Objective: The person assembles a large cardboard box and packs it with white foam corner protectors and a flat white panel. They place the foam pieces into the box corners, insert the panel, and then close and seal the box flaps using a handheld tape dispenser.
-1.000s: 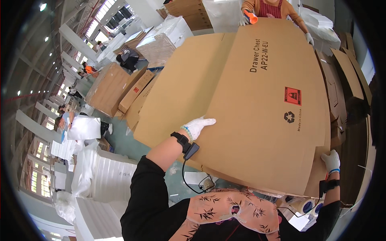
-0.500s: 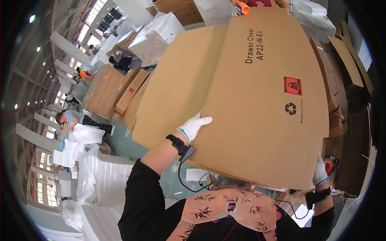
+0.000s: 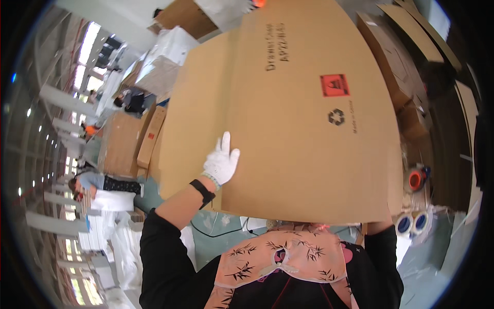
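Note:
A large brown cardboard carton [image 3: 303,159] fills the middle, with dark print and a red label on its top panel. On its left side a flap [image 3: 195,98] meets this panel along a long seam. My left hand [image 3: 221,164], in a white knit glove, lies at the seam near the carton's near end. Its fingers are stretched out, and nothing is in them. My right forearm [image 3: 382,225] reaches to the near right corner, where cardboard hides my right hand and whatever it touches.
An orange-and-black tape dispenser [image 3: 415,180] is right of the carton, with tape rolls [image 3: 404,224] nearer me. More cardboard [image 3: 393,62] stands along the right. Wrapped white stacks [image 3: 167,59] are at the far left. A person in light blue [image 3: 91,181] bends over white sheets at left.
The carton appears further left in view. My left hand has gone from a thumb-out pose to stretched fingers along the seam. My right hand, visible beside the corner before, is now hidden by cardboard.

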{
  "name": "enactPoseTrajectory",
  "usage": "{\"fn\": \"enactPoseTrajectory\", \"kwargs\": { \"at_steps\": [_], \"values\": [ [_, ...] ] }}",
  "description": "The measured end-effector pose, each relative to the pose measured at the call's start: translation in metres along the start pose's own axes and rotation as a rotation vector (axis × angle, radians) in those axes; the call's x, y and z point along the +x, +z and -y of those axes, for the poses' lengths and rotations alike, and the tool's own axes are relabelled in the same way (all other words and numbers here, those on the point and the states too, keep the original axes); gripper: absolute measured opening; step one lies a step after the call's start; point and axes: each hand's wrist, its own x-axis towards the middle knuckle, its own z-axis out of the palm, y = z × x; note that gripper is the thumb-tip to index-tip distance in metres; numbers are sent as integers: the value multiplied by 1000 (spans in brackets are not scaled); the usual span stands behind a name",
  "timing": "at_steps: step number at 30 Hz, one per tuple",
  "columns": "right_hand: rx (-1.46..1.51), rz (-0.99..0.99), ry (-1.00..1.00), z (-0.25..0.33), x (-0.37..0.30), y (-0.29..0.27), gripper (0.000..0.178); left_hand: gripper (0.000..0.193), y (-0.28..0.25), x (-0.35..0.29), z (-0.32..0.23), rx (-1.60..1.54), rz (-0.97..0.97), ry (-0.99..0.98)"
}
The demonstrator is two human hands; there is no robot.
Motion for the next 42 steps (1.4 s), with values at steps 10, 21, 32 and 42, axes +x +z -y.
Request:
{"fn": "enactPoseTrajectory", "kwargs": {
  "at_steps": [10,21,32,42],
  "values": [
    [-952,-696,-507,10,33,-58,54,72,13,29,-10,204,-218,825],
    [-737,-628,301,-39,96,-211,53,75,9,28,-10,214,-161,773],
    [566,116,93,82,154,-126,52,74,5,25,-18,108,-210,798],
    [314,690,71,108,189,-38,50,74,-1,23,-22,133,-137,719]
  ]
}}
